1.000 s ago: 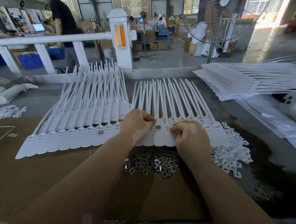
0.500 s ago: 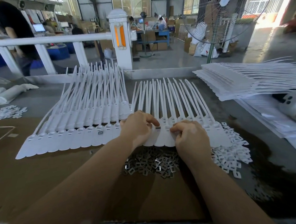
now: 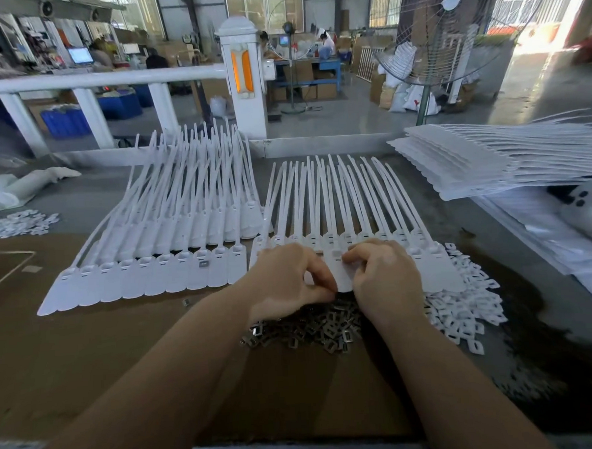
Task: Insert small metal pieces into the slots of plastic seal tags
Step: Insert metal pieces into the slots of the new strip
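Left hand (image 3: 285, 281) fingers curled, pinching seal tag (image 3: 341, 273) edge | right hand (image 3: 383, 274) perhaps pinching its slot | metal pieces (image 3: 310, 330) at 6 o'clock

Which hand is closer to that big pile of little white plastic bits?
Right. The right hand sits just beside the pile of white plastic bits, which lies to its right. The left hand is farther off, beyond the right hand.

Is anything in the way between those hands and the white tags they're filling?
Nothing visible. The left hand and right hand already rest on the row of white tags, with the metal pieces piled just below.
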Demonstrator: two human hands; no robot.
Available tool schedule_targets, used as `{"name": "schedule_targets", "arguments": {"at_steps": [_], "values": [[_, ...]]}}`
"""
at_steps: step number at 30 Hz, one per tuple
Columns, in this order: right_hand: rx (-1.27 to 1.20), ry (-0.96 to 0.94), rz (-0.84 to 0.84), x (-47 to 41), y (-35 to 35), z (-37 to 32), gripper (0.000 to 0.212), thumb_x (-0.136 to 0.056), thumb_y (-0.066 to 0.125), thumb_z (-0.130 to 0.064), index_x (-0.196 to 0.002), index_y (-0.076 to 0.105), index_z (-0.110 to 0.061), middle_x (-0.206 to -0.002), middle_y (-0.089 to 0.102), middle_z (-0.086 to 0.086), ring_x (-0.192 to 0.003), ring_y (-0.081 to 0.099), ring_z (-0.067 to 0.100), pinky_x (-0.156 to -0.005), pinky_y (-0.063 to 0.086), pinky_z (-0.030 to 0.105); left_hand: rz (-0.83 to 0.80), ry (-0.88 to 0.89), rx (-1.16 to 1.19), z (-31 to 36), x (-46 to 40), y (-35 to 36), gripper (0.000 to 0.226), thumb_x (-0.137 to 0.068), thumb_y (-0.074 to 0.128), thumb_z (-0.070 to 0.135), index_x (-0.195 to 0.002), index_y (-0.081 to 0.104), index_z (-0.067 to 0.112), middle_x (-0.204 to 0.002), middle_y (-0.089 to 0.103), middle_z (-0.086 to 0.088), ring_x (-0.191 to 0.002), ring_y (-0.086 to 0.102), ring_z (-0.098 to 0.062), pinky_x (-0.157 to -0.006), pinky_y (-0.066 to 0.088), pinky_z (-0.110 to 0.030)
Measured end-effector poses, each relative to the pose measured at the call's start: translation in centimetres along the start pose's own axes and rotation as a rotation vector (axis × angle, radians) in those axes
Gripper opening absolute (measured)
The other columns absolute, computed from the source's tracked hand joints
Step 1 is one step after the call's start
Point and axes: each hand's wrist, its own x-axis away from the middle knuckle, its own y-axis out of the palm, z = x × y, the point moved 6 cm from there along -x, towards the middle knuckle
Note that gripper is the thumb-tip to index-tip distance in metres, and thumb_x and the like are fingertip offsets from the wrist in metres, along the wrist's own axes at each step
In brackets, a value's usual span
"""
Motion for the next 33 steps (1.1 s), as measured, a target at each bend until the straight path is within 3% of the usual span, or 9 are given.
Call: {"name": "schedule_targets", "arguments": {"at_steps": [5,8,12,20,23,26,29,31,33], "values": [[0.005,0.000,-0.005,-0.1,0.0,-0.1,0.019,-0.085,0.055,-0.006,-0.092,0.073,-0.011,-0.095,0.069,0.002,-0.096,0.053,0.020,-0.088,0.042,0.036,-0.067,0.032,-0.084,0.0,0.4,0.3,0.010,-0.079,0.071,0.030,-0.085,0.073,0.037,-0.085,0.055,0.022,-0.082,0.044,0.013,-0.099,0.033,-0.037],[0.000,0.003,-0.002,0.0,-0.1,0.0,0.019,-0.085,0.055,-0.007,-0.091,0.073,-0.011,-0.095,0.068,0.001,-0.096,0.053,0.021,-0.088,0.041,0.036,-0.083,0.075,-0.160,0.2,0.6,0.5,0.015,-0.082,0.068,0.030,-0.093,0.073,0.040,-0.089,0.054,0.020,-0.094,0.045,0.003,-0.103,0.026,-0.039],[-0.009,0.001,0.008,0.0,-0.1,-0.1,0.019,-0.085,0.055,-0.006,-0.089,0.073,-0.011,-0.094,0.069,0.001,-0.095,0.054,0.021,-0.087,0.042,0.036,-0.112,0.090,-0.212,0.2,0.6,0.8,0.017,-0.084,0.064,0.035,-0.097,0.070,0.045,-0.088,0.047,0.025,-0.101,0.040,0.001,-0.094,0.012,-0.028],[-0.005,0.010,-0.008,-0.1,-0.1,0.0,0.021,-0.084,0.054,-0.004,-0.091,0.073,-0.010,-0.097,0.068,0.002,-0.097,0.053,0.021,-0.088,0.041,0.035,-0.095,0.101,-0.225,-0.1,0.4,1.0,0.013,-0.083,0.066,0.037,-0.094,0.070,0.042,-0.085,0.046,0.025,-0.099,0.039,0.002,-0.087,0.012,-0.026],[-0.009,0.013,-0.015,-0.1,-0.1,0.0,0.021,-0.085,0.054,-0.005,-0.092,0.073,-0.011,-0.097,0.068,0.002,-0.098,0.053,0.021,-0.088,0.041,0.035,-0.085,0.100,-0.156,-0.3,0.4,1.0,0.010,-0.081,0.068,0.037,-0.089,0.071,0.040,-0.089,0.053,0.021,-0.097,0.044,0.001,-0.094,0.018,-0.031],[-0.014,0.012,-0.012,-0.1,-0.1,0.0,0.021,-0.085,0.054,-0.005,-0.092,0.073,-0.011,-0.097,0.068,0.001,-0.098,0.053,0.021,-0.089,0.041,0.035,0.049,0.051,0.036,-1.0,0.4,0.1,0.008,-0.081,0.068,0.031,-0.081,0.069,0.039,-0.088,0.058,0.016,-0.090,0.053,-0.001,-0.089,0.037,-0.026],[-0.025,0.012,-0.006,-0.1,-0.2,0.1,0.020,-0.085,0.056,-0.003,-0.091,0.073,-0.010,-0.096,0.068,0.002,-0.097,0.054,0.021,-0.089,0.042,0.036,0.347,-0.090,0.126,-3.1,0.5,-1.4,0.009,-0.084,0.066,0.025,-0.087,0.069,0.034,-0.092,0.056,0.016,-0.087,0.050,0.001,-0.080,0.040,-0.016],[-0.030,0.012,-0.008,-0.1,-0.1,0.1,0.019,-0.085,0.057,-0.003,-0.090,0.073,-0.010,-0.095,0.068,0.002,-0.096,0.054,0.020,-0.089,0.042,0.036,0.552,-0.245,0.157,-4.9,1.1,-2.2,0.010,-0.086,0.066,0.022,-0.093,0.070,0.028,-0.105,0.053,0.007,-0.101,0.049,-0.009,-0.093,0.040,-0.021],[-0.040,0.011,-0.006,-0.1,-0.1,0.1,0.019,-0.084,0.057,-0.003,-0.090,0.073,-0.009,-0.095,0.069,0.002,-0.096,0.055,0.021,-0.089,0.043,0.037,0.634,-0.382,0.136,-6.0,1.5,-2.4,0.018,-0.087,0.063,0.022,-0.105,0.066,0.027,-0.119,0.050,-0.002,-0.116,0.044,-0.021,-0.103,0.036,-0.032]]}}
